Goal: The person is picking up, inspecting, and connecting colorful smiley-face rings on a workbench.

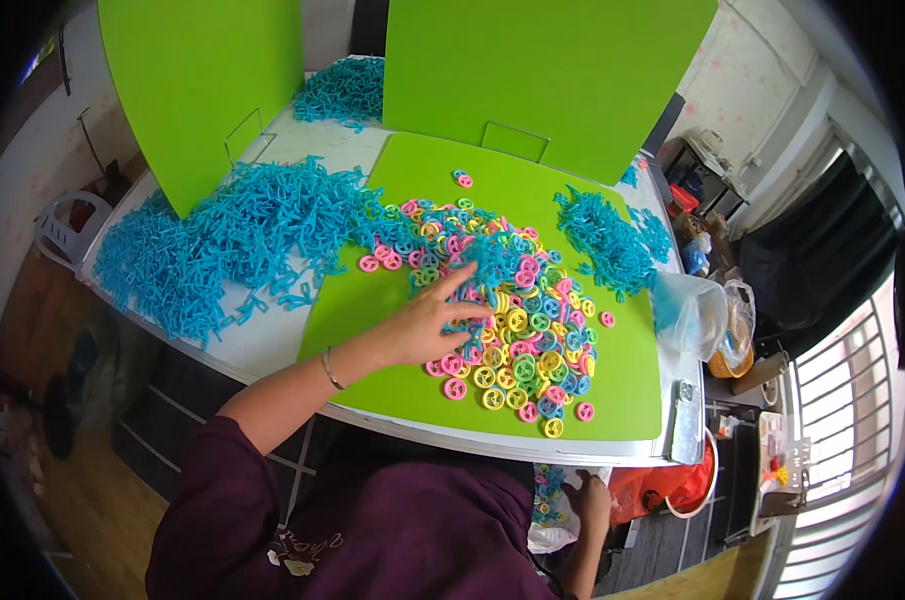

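My left hand reaches over a heap of small plastic wheels in pink, yellow, green and blue. Its fingers are spread, and the fingertips touch the heap beside some loose blue plastic pieces. Nothing shows in its grasp. Below the table's front edge, my right hand is beside a clear bag with more coloured wheels in it. Its fingers are in shadow, so I cannot tell whether they grip the bag. The heap lies on a green mat.
Large piles of blue plastic pieces cover the table's left side, with a smaller blue pile at right. Green boards stand upright behind. A clear plastic container and a phone sit by the right edge; a red bag is below.
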A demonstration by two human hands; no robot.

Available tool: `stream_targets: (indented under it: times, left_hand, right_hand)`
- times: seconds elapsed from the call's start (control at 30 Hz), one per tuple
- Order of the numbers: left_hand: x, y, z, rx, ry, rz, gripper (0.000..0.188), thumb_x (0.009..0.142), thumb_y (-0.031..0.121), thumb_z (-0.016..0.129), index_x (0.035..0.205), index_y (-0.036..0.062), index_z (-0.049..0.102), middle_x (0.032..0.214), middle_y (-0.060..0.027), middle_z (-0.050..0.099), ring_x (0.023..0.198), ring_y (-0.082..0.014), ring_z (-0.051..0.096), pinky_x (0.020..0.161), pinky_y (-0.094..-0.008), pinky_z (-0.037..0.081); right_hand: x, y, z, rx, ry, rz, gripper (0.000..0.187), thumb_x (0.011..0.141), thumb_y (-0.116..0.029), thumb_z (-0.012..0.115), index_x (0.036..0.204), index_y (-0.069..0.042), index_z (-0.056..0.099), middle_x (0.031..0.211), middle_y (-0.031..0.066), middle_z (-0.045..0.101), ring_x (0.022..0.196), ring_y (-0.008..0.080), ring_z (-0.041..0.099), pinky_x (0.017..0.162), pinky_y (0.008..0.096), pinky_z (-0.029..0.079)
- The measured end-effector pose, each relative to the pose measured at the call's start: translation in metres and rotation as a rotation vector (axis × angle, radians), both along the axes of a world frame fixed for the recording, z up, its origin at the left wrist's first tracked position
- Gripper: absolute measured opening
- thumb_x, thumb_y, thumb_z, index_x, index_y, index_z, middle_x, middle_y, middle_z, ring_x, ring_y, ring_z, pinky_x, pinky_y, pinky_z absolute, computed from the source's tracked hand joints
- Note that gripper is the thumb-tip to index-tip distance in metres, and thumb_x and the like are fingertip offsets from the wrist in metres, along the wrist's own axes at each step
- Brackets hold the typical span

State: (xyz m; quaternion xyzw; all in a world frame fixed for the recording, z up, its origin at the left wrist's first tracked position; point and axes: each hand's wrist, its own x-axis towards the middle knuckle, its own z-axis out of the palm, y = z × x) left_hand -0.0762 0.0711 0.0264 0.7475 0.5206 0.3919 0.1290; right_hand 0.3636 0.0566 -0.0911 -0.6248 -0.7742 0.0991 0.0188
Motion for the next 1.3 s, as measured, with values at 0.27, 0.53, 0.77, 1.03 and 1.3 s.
stream_targets:
  times: [0.27,0.53,0.77,1.03,1.3]
  left_hand:
    - [-0.110,-0.006,0.038,0.043,0.172,0.568,0.040,0.081,0.039,0.067,0.111,0.0134,0.066,0.123,-0.0211,0.050,0.113,-0.0356,0.050,0.095,-0.0427,0.040]
    - [-0.142,0.026,0.028,-0.280,0.200,1.181,0.072,0.076,0.070,0.053,0.127,0.0187,0.053,0.140,-0.0186,0.036,0.130,-0.0423,0.027,0.107,-0.0524,0.024]
    - [-0.112,0.021,0.012,-0.002,0.245,0.738,0.038,0.068,0.023,0.075,0.100,0.0114,0.059,0.111,-0.0119,0.052,0.108,-0.0339,0.046,0.089,-0.0463,0.042]
    - [-0.037,0.033,0.001,0.243,0.267,0.529,0.029,0.079,0.003,0.060,0.107,0.0083,0.059,0.114,-0.0160,0.052,0.105,-0.0358,0.049,0.092,-0.0439,0.043]
    - [0.009,0.031,0.028,0.282,0.317,0.205,0.053,0.080,-0.005,0.053,0.131,0.0090,0.048,0.136,-0.0176,0.043,0.121,-0.0348,0.046,0.100,-0.0424,0.042]
  right_hand:
    - [-0.040,-0.020,0.105,-0.224,0.266,0.139,0.042,0.077,-0.031,0.070,0.108,-0.005,0.062,0.096,0.0205,0.066,0.083,0.0387,0.064,0.072,0.0454,0.050]
    - [-0.063,-0.013,0.097,-0.225,0.180,0.264,0.043,0.079,-0.036,0.070,0.106,-0.004,0.064,0.098,0.0182,0.067,0.084,0.0335,0.066,0.073,0.0399,0.052]
    - [-0.063,-0.011,0.094,-0.235,0.211,0.290,0.043,0.078,-0.033,0.071,0.107,-0.002,0.063,0.097,0.0187,0.067,0.086,0.0338,0.065,0.073,0.0404,0.051]
    - [-0.067,-0.013,0.100,-0.207,0.169,0.326,0.044,0.078,-0.034,0.070,0.107,-0.001,0.063,0.096,0.0194,0.066,0.082,0.0348,0.065,0.071,0.0407,0.051]
    - [-0.064,-0.018,0.115,-0.286,0.165,0.336,0.045,0.082,-0.038,0.066,0.105,0.000,0.061,0.092,0.0233,0.065,0.084,0.0404,0.063,0.073,0.0452,0.050]
